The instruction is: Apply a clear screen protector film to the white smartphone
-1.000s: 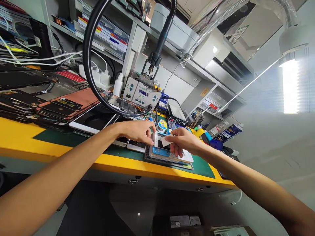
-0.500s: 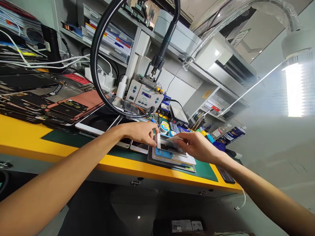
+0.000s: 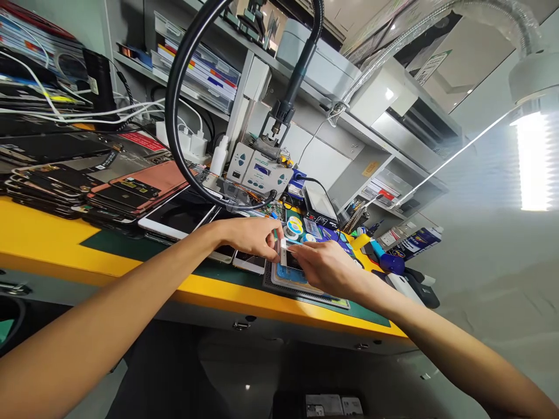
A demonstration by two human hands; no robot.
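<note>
A phone with a white front frame and dark screen (image 3: 284, 258) lies on a blue-and-white pad (image 3: 292, 276) stacked on the bench. My left hand (image 3: 257, 237) is closed on the phone's left end, thumb and fingers on its edges. Across the screen, my right hand (image 3: 325, 265) is closed in a pinch and covers much of the phone. In its fingertips is a small, thin white piece (image 3: 293, 247), mostly hidden; whether it is cloth or card I cannot tell.
Left of my arm are stacked phone and tablet screens (image 3: 144, 185). Behind stand a hot-air station (image 3: 257, 169) with a looping black hose (image 3: 171, 116) and solder spools (image 3: 293, 226). A blue box (image 3: 417, 241) is at right. The bench's yellow edge (image 3: 244, 308) runs in front.
My right hand has moved left along the phone with the thin white piece, towards my left hand. My left hand keeps its hold on the phone's end. The view has shifted slightly.
</note>
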